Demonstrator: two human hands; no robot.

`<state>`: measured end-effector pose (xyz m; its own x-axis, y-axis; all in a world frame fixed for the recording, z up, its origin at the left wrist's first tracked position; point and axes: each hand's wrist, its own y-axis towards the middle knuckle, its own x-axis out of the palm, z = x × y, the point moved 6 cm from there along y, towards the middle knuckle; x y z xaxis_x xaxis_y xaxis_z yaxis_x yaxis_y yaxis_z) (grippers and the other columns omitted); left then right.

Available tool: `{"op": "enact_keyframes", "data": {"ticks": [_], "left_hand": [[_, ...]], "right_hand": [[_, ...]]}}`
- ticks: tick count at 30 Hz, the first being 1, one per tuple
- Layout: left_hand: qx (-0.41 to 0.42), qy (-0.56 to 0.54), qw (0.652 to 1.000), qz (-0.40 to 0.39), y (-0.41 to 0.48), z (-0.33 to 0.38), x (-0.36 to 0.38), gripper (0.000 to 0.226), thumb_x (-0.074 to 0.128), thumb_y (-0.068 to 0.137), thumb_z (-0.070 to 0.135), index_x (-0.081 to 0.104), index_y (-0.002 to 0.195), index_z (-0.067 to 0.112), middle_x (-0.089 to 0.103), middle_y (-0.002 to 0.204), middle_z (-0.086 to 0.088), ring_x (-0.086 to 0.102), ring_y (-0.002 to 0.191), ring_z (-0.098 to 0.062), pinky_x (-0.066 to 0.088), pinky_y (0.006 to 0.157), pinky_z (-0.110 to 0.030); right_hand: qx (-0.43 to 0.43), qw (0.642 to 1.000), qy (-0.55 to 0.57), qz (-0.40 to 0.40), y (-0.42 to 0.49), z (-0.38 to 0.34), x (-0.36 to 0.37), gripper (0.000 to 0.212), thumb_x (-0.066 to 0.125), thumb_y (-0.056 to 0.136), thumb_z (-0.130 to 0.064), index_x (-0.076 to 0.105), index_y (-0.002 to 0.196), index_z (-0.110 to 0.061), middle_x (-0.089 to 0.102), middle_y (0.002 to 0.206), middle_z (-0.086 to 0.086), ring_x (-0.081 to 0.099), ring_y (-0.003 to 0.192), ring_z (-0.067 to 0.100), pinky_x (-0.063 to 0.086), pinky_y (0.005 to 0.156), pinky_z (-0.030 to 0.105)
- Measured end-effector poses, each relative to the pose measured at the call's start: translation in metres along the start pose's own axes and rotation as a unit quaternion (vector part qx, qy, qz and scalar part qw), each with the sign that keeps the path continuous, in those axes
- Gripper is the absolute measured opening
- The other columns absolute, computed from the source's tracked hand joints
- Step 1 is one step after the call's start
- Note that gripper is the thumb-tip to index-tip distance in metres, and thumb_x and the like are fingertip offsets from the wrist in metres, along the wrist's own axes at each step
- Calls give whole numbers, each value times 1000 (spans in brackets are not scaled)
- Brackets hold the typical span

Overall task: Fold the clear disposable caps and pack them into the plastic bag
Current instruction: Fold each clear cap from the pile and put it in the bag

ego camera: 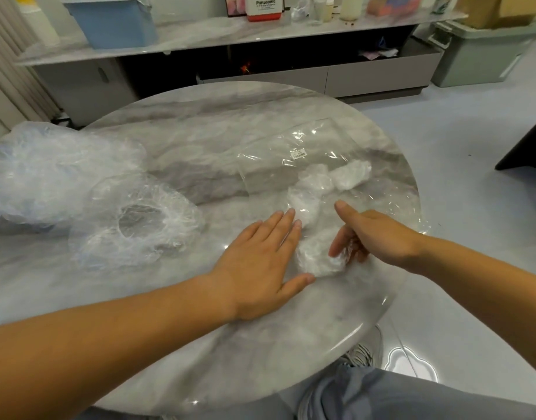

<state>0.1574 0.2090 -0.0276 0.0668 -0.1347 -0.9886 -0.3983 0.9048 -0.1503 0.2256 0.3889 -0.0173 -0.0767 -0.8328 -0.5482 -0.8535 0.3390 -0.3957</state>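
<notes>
A clear plastic bag [309, 147] with a small white label lies flat on the right half of the round marble table [200, 122]. Folded caps [350, 174] show white inside it. My right hand [378, 234] holds a bunched folded cap [316, 256] at the bag's near end, fingers curled round it, thumb stretched out. My left hand [260, 259] lies flat, fingers straight, pressing the table and bag edge beside that cap. An unfolded clear cap [133, 219] lies open at left, with a heap of more caps [48, 171] behind it.
The table's edge curves close on the right and near side. My grey-trousered knee [381, 395] sits below it. Behind the table stands a long low cabinet [321, 74] with a blue bin [115, 22], boxes and bottles on top. A grey-green crate [478, 53] stands at far right.
</notes>
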Motion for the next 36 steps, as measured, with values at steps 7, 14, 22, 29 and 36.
{"op": "enact_keyframes", "data": {"ticks": [7,14,22,29,36], "left_hand": [[9,21,999,46,-4,5,-12,95,3,92,75,-3,161,10,-9,169,-10,-6,156,-23,8,125,-38],[21,33,998,58,-13,6,-1,95,13,96,74,23,157,2,20,165,-18,23,153,-31,32,119,-45],[19,20,1000,8,-18,-9,1,89,12,94,74,3,161,16,-9,169,-11,-9,156,-23,9,126,-40],[42,-11,997,-65,-22,-18,13,77,15,96,73,-5,160,35,-25,165,-4,-25,152,-18,-3,126,-38],[44,-24,995,-82,-30,-23,18,77,15,95,74,-6,160,37,-29,164,-2,-29,150,-16,-5,126,-37]], "right_hand": [[74,977,198,-21,5,0,20,87,26,99,-70,76,96,1,73,89,23,68,72,27,54,70,36],[102,808,575,-70,-3,-20,58,76,42,96,-68,53,137,-5,57,135,27,69,110,33,53,83,39],[101,777,621,-34,-8,-25,63,63,65,90,-53,53,137,-14,47,138,32,64,116,46,55,93,46],[136,858,493,51,-26,-13,38,46,60,100,-35,41,138,-17,54,129,30,72,91,51,58,84,52],[170,887,424,67,-31,-9,35,38,59,101,-29,48,125,-3,63,118,28,73,89,48,61,75,51]]}}
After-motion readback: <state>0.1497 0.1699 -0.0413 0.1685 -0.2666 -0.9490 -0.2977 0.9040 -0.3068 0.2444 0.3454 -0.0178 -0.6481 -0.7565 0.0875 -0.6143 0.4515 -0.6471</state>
